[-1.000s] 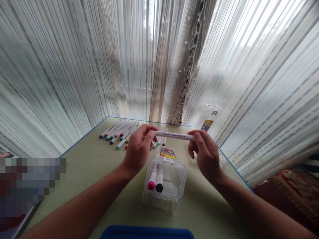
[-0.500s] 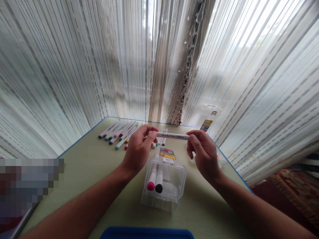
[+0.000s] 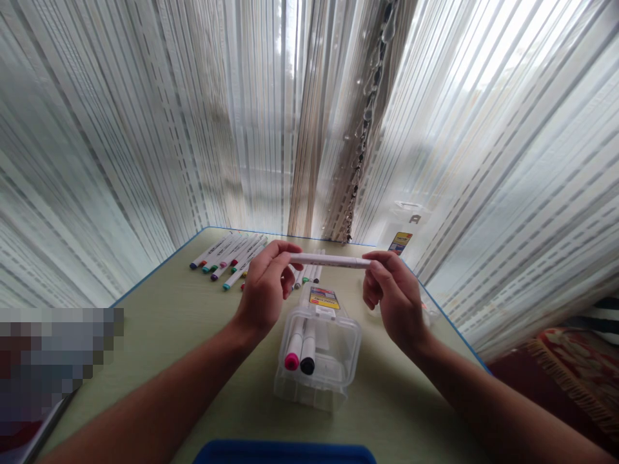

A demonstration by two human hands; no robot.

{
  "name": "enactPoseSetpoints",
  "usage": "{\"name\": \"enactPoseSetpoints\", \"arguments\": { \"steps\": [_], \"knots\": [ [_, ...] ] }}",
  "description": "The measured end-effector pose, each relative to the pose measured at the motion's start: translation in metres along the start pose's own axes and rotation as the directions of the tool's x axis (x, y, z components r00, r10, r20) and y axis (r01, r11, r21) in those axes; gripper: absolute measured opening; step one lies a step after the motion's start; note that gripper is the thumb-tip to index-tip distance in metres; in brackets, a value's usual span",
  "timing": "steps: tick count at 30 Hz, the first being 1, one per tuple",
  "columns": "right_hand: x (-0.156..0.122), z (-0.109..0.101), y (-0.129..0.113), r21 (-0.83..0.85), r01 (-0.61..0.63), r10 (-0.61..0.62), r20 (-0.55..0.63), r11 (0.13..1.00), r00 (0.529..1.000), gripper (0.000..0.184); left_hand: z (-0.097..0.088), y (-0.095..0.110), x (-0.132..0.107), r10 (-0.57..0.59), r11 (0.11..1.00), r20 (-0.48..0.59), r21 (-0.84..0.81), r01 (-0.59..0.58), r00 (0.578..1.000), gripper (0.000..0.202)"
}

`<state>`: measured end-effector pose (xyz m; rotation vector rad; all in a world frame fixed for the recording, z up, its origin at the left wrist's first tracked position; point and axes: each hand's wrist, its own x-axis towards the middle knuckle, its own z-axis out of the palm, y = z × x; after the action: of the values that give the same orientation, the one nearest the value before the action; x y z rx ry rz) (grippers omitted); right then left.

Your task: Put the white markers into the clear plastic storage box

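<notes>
A white marker [image 3: 331, 260] lies level between my two hands, above the table. My left hand [image 3: 265, 283] pinches its left end between thumb and fingers. At the other end, my right hand [image 3: 394, 293] grips the tip, so the cap colours are hidden. Below the marker a clear plastic case [image 3: 338, 354] rests on the table with its open end towards me. Inside it are a pink-ended marker [image 3: 292, 361] and a black-ended marker [image 3: 307, 365], side by side. A yellow and blue label [image 3: 324, 298] shows on the case.
Several white markers [image 3: 229, 254] with coloured ends lie at the back left of the green table [image 3: 159, 328]. More markers [image 3: 314, 274] lie behind my hands. A clear lid-like piece [image 3: 401, 229] stands at the back right. A blue object [image 3: 285, 452] is at the near edge; striped curtains [image 3: 242, 129] hang behind.
The marker has turned about its length, and its printed lettering has mostly rolled out of sight. My left fingers have shifted slightly left along it.
</notes>
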<state>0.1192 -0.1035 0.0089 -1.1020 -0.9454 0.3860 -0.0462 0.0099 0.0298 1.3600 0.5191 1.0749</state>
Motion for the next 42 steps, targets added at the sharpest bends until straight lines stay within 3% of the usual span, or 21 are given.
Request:
{"name": "enactPoseSetpoints", "arguments": {
  "steps": [3, 12, 20, 28, 42],
  "knots": [
    [0.001, 0.002, -0.001, 0.031, -0.025, 0.025, 0.002, 0.999, 1.0, 0.016, 0.001, 0.0, 0.001, 0.012, 1.0, -0.001, 0.012, -0.012, 1.0, 0.015],
    [0.002, 0.001, 0.002, -0.051, 0.05, -0.051, -0.002, 0.997, 0.999, 0.017, -0.003, -0.01, 0.003, 0.059, 0.994, 0.045, 0.086, -0.062, 0.997, 0.016],
    [0.002, 0.001, 0.001, -0.112, 0.053, -0.051, 0.012, 0.992, 0.999, 0.023, 0.0, -0.002, -0.002, -0.009, 0.992, 0.103, 0.127, -0.004, 0.995, 0.025],
    [0.001, 0.002, 0.001, -0.15, 0.089, -0.088, 0.012, 0.985, 0.996, 0.023, 0.001, -0.006, 0.0, -0.015, 0.998, 0.085, 0.069, 0.009, 0.996, 0.021],
    [0.001, 0.002, -0.001, -0.029, 0.034, -0.035, -0.046, 0.999, 0.998, 0.025, 0.002, -0.005, 0.0, 0.011, 0.999, 0.034, -0.036, -0.01, 0.999, 0.021]
  ]
}}
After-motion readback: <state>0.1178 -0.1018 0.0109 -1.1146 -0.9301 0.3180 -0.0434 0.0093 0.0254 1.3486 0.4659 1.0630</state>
